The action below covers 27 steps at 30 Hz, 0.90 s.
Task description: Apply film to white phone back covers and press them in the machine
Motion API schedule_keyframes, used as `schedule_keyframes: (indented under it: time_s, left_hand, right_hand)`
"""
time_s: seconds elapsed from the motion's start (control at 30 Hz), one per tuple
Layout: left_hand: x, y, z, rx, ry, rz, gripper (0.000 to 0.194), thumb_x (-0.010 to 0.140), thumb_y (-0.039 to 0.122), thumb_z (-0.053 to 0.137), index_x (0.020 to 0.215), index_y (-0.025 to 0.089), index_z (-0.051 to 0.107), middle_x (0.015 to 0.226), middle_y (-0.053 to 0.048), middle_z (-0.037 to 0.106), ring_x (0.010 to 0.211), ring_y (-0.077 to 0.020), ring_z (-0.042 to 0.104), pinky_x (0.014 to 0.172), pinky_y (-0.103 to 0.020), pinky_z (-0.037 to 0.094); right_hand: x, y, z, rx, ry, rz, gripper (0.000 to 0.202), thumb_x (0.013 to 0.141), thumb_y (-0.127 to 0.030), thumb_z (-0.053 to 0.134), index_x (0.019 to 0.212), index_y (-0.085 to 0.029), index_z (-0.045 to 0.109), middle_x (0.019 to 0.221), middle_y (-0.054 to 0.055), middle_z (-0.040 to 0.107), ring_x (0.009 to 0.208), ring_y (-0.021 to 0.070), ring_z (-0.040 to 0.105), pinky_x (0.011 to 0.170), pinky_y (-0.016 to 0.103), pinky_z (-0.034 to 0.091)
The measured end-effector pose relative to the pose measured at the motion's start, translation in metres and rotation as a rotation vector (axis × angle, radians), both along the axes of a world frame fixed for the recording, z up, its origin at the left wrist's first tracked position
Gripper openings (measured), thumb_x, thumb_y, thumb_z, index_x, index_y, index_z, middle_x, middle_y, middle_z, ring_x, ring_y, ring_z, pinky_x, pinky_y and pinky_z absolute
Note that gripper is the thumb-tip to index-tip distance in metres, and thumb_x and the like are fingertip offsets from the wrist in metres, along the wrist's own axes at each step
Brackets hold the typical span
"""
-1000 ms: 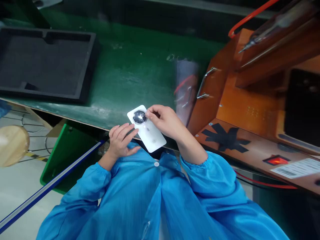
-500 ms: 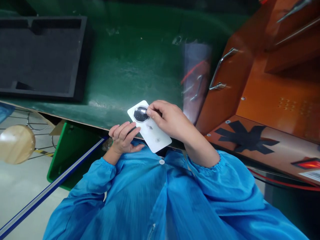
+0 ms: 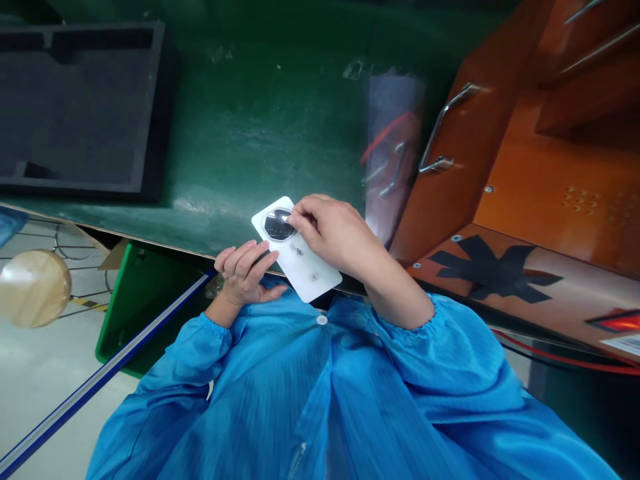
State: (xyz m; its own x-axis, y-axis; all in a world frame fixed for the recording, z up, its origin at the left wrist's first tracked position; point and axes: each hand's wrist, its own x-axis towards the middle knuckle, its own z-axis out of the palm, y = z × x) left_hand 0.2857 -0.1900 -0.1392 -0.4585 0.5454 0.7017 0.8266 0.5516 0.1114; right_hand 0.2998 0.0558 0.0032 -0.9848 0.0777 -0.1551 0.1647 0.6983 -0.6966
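A white smartphone (image 3: 313,270) with a large round dark camera lens (image 3: 279,225) lies slanted at the front edge of the green table, its lower end reaching out over my blue coat. My left hand (image 3: 245,272) has its bent fingertips against the phone's left side, holding it there. The thumb is away from the phone, below it. My right hand (image 3: 333,233) is over the phone's right side, thumb and forefinger pinched together at the lens rim. Whatever is between those fingertips, if anything, is too small to make out.
A black foam tray (image 3: 150,113) sits on the table (image 3: 270,140) at left. Clear plastic sheeting (image 3: 393,147) lies beside an orange cabinet (image 3: 465,140) with metal handles. Below the table edge are a green bin (image 3: 115,300), a blue-edged rail (image 3: 110,370) and a round wooden stool (image 3: 35,288).
The view has shifted slightly. My right fingertips have moved a little up and left together with the phone's upper end, staying at the lens. My left hand stays at the phone's side.
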Motion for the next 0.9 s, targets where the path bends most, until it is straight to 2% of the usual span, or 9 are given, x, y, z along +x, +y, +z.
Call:
schedule_keyframes:
  time_s: [0.23,0.4,0.63,0.8,0.9]
  left_hand:
    - [-0.001,0.003,0.003,0.056,-0.046,-0.041,0.072,0.082,0.088,0.059,0.131,0.036,0.071,0.124,-0.007,0.076,0.115,-0.0339,0.065,0.111,-0.052,0.033]
    - [-0.001,0.000,-0.002,-0.028,0.023,0.028,0.082,0.078,0.098,0.050,0.126,0.036,0.073,0.118,-0.007,0.077,0.111,-0.0333,0.067,0.108,-0.053,0.037]
    - [0.001,-0.005,-0.009,-0.025,-0.212,0.044,0.086,0.073,0.102,0.049,0.123,0.036,0.075,0.122,-0.009,0.075,0.118,-0.0379,0.063,0.111,-0.057,0.032]
    - [0.001,-0.003,-0.004,-0.049,-0.091,0.065,0.084,0.075,0.101,0.047,0.120,0.035,0.075,0.119,-0.008,0.076,0.113,-0.0355,0.065,0.109,-0.056,0.035]
    - [0.001,-0.004,-0.005,-0.101,-0.117,0.106,0.090,0.071,0.105,0.043,0.115,0.034,0.076,0.118,-0.009,0.076,0.113,-0.0360,0.065,0.110,-0.055,0.035]
  right_hand:
    - [0.000,0.001,-0.001,0.024,0.011,0.013,0.015,0.103,-0.024,0.058,0.089,-0.021,0.063,0.098,0.008,0.070,0.092,0.0230,0.062,0.080,0.035,0.040]
    - [-0.003,0.004,-0.001,0.027,-0.015,0.030,0.013,0.103,-0.023,0.059,0.092,-0.020,0.066,0.099,0.009,0.070,0.092,0.0233,0.062,0.080,0.035,0.041]
    - [-0.006,0.007,-0.001,0.006,-0.014,0.026,0.014,0.102,-0.025,0.060,0.092,-0.019,0.068,0.096,0.008,0.069,0.086,0.0223,0.061,0.080,0.036,0.041]
    - [-0.009,0.006,0.003,0.016,-0.070,0.013,0.011,0.101,-0.020,0.062,0.091,-0.019,0.068,0.095,0.009,0.067,0.089,0.0242,0.063,0.084,0.037,0.042]
    - [-0.009,0.006,0.001,0.006,-0.034,0.015,0.012,0.101,-0.020,0.061,0.091,-0.019,0.067,0.094,0.009,0.067,0.088,0.0235,0.062,0.083,0.037,0.042]
